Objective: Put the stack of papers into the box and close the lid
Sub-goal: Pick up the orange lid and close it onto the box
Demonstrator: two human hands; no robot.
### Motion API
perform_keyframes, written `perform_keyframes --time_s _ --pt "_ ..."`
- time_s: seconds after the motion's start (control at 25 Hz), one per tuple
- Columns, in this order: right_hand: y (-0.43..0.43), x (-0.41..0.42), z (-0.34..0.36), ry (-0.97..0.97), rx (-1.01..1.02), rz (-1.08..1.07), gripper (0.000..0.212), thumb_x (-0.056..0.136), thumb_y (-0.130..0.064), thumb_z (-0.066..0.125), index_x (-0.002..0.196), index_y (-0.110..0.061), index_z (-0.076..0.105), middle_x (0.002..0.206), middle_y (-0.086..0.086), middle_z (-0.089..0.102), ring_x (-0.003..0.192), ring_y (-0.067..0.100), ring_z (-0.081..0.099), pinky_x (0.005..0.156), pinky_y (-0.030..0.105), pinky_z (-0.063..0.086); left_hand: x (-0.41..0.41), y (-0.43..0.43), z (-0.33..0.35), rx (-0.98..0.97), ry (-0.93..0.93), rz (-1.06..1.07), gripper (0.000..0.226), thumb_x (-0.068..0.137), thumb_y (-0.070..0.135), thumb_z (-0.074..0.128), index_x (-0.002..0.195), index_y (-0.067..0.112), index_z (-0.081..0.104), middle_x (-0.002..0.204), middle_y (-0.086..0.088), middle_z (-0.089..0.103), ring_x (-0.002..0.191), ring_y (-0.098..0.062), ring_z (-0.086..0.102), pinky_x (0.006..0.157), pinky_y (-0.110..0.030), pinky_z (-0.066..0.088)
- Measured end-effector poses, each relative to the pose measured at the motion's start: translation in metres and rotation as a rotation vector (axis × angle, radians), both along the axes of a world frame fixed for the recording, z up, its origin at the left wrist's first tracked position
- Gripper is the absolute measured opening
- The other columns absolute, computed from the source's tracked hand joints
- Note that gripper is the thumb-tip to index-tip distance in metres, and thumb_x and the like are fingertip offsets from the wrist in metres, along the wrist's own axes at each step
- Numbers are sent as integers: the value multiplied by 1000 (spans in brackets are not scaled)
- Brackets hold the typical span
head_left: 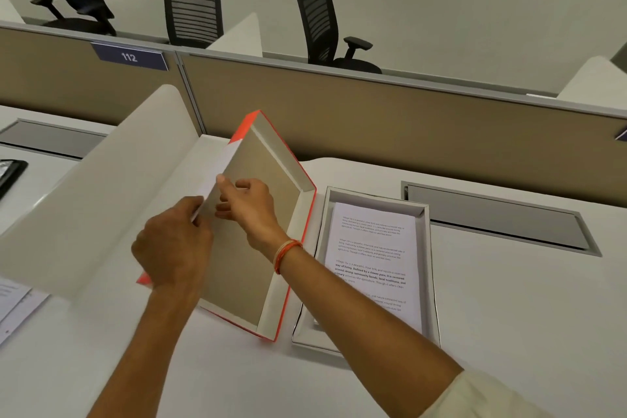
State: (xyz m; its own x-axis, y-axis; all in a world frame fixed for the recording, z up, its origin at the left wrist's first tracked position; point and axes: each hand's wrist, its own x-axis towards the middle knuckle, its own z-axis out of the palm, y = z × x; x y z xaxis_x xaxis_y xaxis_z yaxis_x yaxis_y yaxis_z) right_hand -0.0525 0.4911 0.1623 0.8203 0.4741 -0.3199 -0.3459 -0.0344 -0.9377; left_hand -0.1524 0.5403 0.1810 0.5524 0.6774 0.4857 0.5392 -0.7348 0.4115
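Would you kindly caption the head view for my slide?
Both hands tilt the orange-edged cardboard lid beside the white box holding printed papers.

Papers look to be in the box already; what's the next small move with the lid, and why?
Probably swing the lid rightward and turn it open side down over the box. The papers already lie inside, while both the left hand and right hand hold the lid tilted, hollow side facing up, beside the box.

Lid [258, 214]: matt grey-brown cardboard inside, white paper-lined walls, smooth orange outer skin. Box [428, 248]: matt white card. Papers [373, 248]: plain printed sheets. Surface [509, 316]: smooth white laminate, faintly glossy. Partition [373, 119]: tan cloth, grey metal rail. Chairs [193, 10]: black plastic.
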Motion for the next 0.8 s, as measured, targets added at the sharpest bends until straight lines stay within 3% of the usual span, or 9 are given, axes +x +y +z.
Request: perform_keyframes --time_s 0.08,0.16,0.24,0.36,0.48,0.56,0.64,0.72,0.8 --pt "-9 5 12 52 83 -2 43 86 -25 68 121 -4 52 113 20 67 84 28 74 74 35 63 1 -17 5 21 20 -41 17 87 15 71 99 5 75 73 -21 74 55 -38 65 59 -37 51" --pt "-18 9 19 32 104 -23 13 86 -9 67 96 -10 59 111 20 69 90 30 73 68 31 63 3 -30 9 35 64 -59 18 87 13 70 103 6 75 75 -21 74 57 -39 65 59 -35 49" --pt "-28 11 25 26 78 -46 15 84 -1 67 86 -11 56 109 19 70 90 30 73 62 26 61 6 -39 13 25 100 -75 20 88 11 67 106 5 74 79 -22 75 60 -40 66 58 -34 46" --pt "-38 13 32 0 75 -17 8 82 -6 71 85 -9 65 101 14 72 82 26 73 56 24 60 8 -52 20 26 133 -110 20 91 8 62 107 2 73 75 -23 73 58 -40 64 57 -36 48" --pt "-44 15 37 -87 -41 -29 18 76 -3 75 92 -3 68 104 17 72 87 28 71 61 28 62 9 -67 29 1 166 -159 24 92 14 62 111 3 71 78 -21 73 61 -38 65 60 -38 53" --pt "-53 18 39 -111 -106 -71 16 74 0 74 87 -1 65 107 19 70 96 33 70 70 35 63 9 -66 36 -91 138 -201 33 88 31 68 114 10 70 90 -16 76 72 -35 70 70 -42 57" --pt "-70 21 43 -86 -84 -108 16 79 -1 72 91 -5 62 116 18 67 106 35 67 71 30 60 11 -48 40 -255 30 -254 48 79 50 74 117 21 68 108 -5 76 93 -28 73 83 -46 56" --pt "-93 23 48 -55 -25 -109 23 85 -5 68 107 -8 60 125 15 63 113 34 63 78 30 56 21 -20 36 -499 -42 -291 53 79 57 69 123 26 63 126 -1 68 114 -24 66 92 -46 51" --pt "-119 23 55 -15 39 -120 26 88 -5 65 111 -12 56 126 13 62 114 32 62 88 37 55 36 8 16 -734 14 -251 57 87 58 56 134 24 55 141 -5 58 127 -28 55 102 -47 44"
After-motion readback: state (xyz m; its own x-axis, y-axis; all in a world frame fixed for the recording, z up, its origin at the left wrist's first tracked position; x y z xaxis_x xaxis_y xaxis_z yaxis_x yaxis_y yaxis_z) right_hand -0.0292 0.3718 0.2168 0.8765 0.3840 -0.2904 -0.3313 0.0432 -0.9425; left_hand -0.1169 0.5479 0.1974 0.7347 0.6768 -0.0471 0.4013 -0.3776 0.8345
